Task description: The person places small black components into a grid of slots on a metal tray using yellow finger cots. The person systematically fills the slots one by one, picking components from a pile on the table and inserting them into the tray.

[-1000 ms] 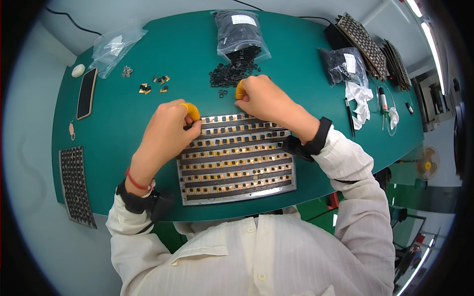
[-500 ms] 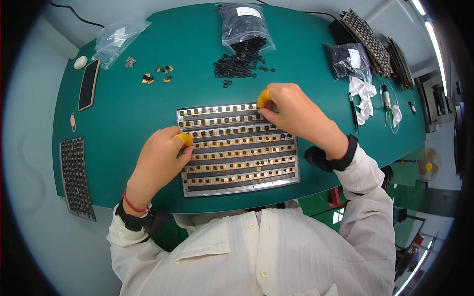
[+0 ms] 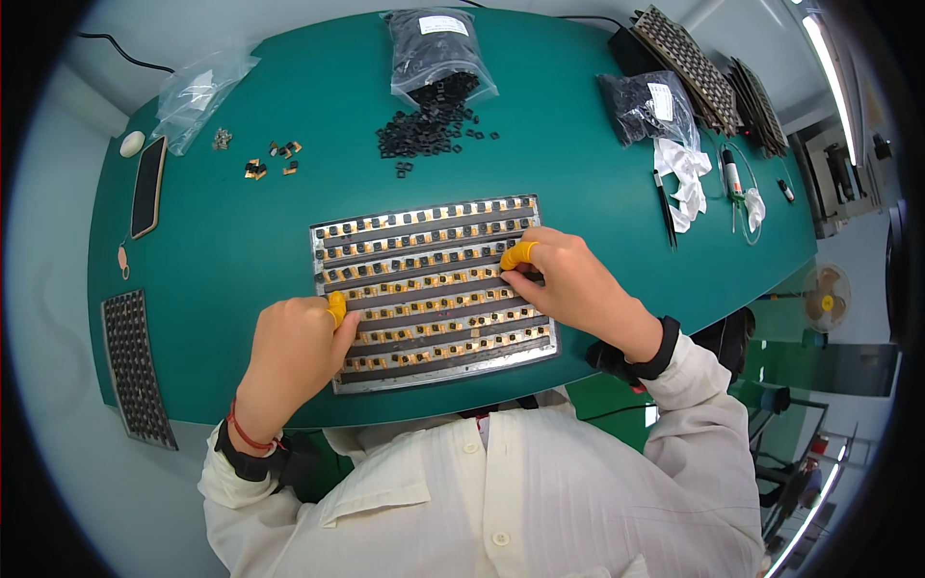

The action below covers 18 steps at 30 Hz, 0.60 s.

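A flat metal tray (image 3: pixel 448 373) lies before me on the green table, with rows of small black square parts on gold-coloured tabs along its strips. My left hand (image 3: pixel 289 352) is at the tray's left edge, thumb and index finger closed together by the middle rows. Over the right part of the middle rows, my right hand (image 3: pixel 578 289) pinches with thumb and index finger. Each index finger wears a yellow finger cot (image 3: pixel 518 255). Whatever lies between the fingertips of either hand is hidden or too small to make out.
Behind the tray, an open plastic bag (image 3: pixel 434 58) spills a pile of black square pieces (image 3: pixel 419 132). Loose gold-tabbed parts (image 3: pixel 255 170) and a phone (image 3: pixel 148 188) lie left. Tweezers (image 3: pixel 665 207), white tissue (image 3: pixel 686 178) and another bag (image 3: pixel 641 106) are right.
My right hand has come from the tray's far right corner nearer to me, over the middle rows. My left hand has slid slightly nearer along the left edge. The whole view has shifted.
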Tool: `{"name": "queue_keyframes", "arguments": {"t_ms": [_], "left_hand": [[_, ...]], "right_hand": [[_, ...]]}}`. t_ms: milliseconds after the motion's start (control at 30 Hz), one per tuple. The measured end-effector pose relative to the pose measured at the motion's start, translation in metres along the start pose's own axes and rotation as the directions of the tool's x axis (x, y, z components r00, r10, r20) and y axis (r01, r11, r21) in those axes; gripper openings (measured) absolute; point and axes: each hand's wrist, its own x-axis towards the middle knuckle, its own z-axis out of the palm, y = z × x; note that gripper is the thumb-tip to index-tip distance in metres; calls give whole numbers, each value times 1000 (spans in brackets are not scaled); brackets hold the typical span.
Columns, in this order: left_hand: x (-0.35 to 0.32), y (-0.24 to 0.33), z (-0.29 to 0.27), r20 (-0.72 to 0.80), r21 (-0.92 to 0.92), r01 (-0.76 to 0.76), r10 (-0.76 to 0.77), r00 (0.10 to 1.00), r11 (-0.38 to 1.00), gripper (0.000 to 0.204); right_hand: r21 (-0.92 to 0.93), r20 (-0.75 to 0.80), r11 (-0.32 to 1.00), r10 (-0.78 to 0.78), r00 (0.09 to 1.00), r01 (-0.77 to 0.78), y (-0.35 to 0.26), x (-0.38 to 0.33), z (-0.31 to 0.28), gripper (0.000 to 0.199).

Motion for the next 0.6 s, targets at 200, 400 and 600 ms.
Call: {"name": "queue_keyframes", "arguments": {"t_ms": [200,400,600], "left_hand": [[12,2,-21,88,-24,48,-45,995,999,37],[70,-21,-19,-315,-309,-147,45,948,940,28],[143,-8,1,-176,-287,24,-78,981,958,31]], "right_hand": [[-259,0,965,-40,999,39,-12,-12,10,30],[-266,252,962,130,959,-60,-24,3,-2,40],[-309,358,950,81,930,36,-31,16,-7,33]]}}
